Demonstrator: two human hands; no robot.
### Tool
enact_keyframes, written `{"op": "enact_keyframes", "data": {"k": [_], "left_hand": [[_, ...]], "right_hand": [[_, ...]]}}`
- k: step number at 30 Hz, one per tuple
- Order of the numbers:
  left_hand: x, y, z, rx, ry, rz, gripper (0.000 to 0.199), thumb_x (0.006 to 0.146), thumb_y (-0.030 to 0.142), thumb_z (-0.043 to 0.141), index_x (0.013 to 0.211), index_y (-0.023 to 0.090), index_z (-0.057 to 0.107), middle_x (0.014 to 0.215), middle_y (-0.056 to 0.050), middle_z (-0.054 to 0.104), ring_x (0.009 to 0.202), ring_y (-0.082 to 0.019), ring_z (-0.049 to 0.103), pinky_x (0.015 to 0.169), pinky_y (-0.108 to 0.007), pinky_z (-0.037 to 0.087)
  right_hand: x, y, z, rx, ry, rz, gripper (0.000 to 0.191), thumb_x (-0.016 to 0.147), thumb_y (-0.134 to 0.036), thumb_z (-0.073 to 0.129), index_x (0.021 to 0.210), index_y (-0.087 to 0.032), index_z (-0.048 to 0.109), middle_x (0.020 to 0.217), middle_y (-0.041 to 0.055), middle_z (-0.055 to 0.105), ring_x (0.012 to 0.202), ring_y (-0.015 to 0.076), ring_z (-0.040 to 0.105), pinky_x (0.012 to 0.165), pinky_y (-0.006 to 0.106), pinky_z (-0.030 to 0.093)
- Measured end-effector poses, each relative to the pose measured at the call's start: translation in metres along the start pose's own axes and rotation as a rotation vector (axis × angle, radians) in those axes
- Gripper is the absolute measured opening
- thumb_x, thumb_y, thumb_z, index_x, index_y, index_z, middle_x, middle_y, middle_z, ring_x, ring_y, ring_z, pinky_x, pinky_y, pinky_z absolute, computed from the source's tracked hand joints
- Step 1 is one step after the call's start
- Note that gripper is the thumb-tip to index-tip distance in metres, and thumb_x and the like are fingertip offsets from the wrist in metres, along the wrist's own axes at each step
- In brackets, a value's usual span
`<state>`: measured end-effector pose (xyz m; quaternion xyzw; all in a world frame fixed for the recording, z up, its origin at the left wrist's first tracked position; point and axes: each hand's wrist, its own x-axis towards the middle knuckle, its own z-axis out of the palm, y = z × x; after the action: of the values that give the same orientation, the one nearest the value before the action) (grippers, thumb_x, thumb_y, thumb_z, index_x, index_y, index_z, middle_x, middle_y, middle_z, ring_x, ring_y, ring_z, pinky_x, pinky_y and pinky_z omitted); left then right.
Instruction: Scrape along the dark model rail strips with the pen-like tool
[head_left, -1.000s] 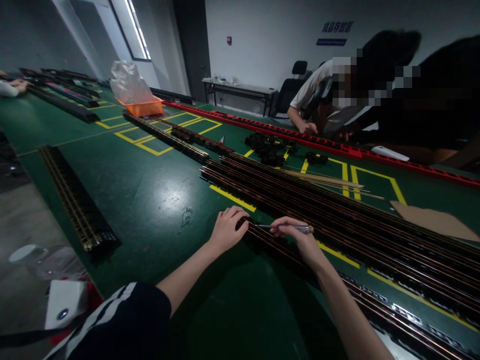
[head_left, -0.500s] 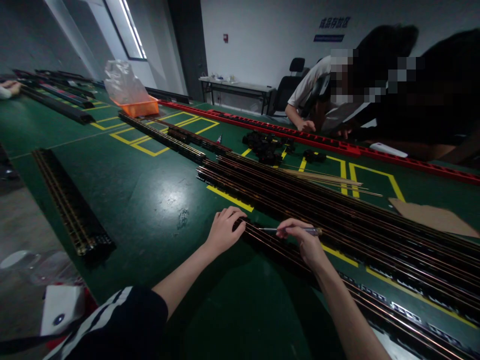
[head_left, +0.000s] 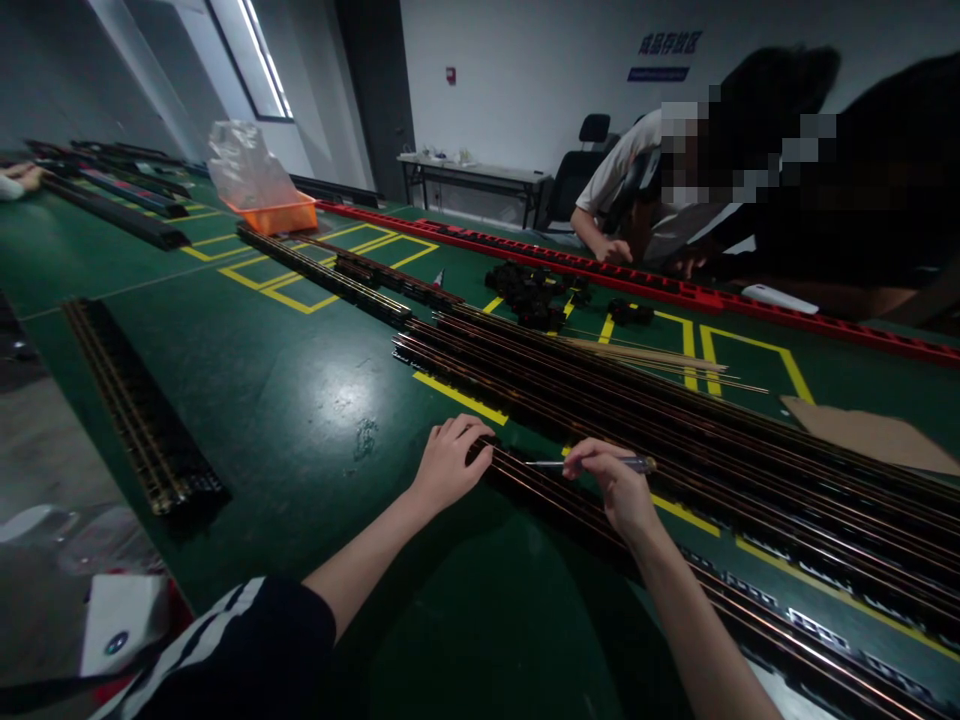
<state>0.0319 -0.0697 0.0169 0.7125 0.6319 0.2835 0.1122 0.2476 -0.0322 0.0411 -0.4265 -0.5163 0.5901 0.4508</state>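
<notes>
My left hand (head_left: 452, 458) is wrapped over the far end of a long dark rail assembly (head_left: 555, 500) with copper-coloured strips. In my right hand (head_left: 611, 480) is a screwdriver (head_left: 634, 463) with a translucent handle, held between bent fingers. Its thin shaft points left, its tip at the rail close to my left hand; whether it touches is too small to tell. Beyond both hands, a wide bundle of similar long rails (head_left: 660, 420) lies diagonally on the green table (head_left: 300, 430).
A shorter rail bundle (head_left: 142, 410) lies at the left. Farther back are an orange basket (head_left: 281, 215) with a plastic bag, black parts (head_left: 525, 290), a long red rail (head_left: 637, 280) and brown cardboard (head_left: 862, 433). People lean over the far right side.
My right hand and the screwdriver have shifted slightly to the right along the rail. My left hand stays nearly in place.
</notes>
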Motion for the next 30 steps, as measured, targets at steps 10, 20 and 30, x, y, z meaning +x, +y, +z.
{"op": "enact_keyframes", "data": {"k": [10,20,30], "left_hand": [[0.0000,-0.0006,0.0011,0.000,0.008,0.007,0.020,0.088,0.026,0.042,0.098,0.021,0.059,0.107,-0.003,0.059,0.101,-0.020,0.053,0.086,-0.038,0.039],[-0.0034,0.0038,0.0010,0.099,0.085,0.101,0.024,0.085,0.028,0.044,0.100,0.021,0.061,0.106,-0.005,0.064,0.107,-0.022,0.052,0.098,-0.045,0.033],[-0.0096,0.0063,0.0041,0.124,-0.032,0.375,0.045,0.074,0.027,0.049,0.118,0.017,0.056,0.122,-0.007,0.060,0.123,-0.025,0.046,0.115,-0.051,0.010]], "right_hand": [[-0.0014,-0.0002,-0.0006,-0.022,-0.025,-0.009,0.015,0.060,-0.025,0.055,0.056,-0.018,0.067,0.055,0.0043,0.062,0.058,0.0155,0.055,0.060,0.029,0.044],[-0.0008,0.0022,-0.0011,-0.021,-0.029,-0.012,0.015,0.061,-0.026,0.055,0.057,-0.018,0.067,0.056,0.0040,0.061,0.058,0.0156,0.055,0.060,0.029,0.043],[-0.0012,0.0002,-0.0004,-0.006,-0.032,-0.003,0.014,0.060,-0.024,0.056,0.056,-0.018,0.067,0.055,0.0036,0.061,0.057,0.0147,0.053,0.060,0.028,0.041]]}}
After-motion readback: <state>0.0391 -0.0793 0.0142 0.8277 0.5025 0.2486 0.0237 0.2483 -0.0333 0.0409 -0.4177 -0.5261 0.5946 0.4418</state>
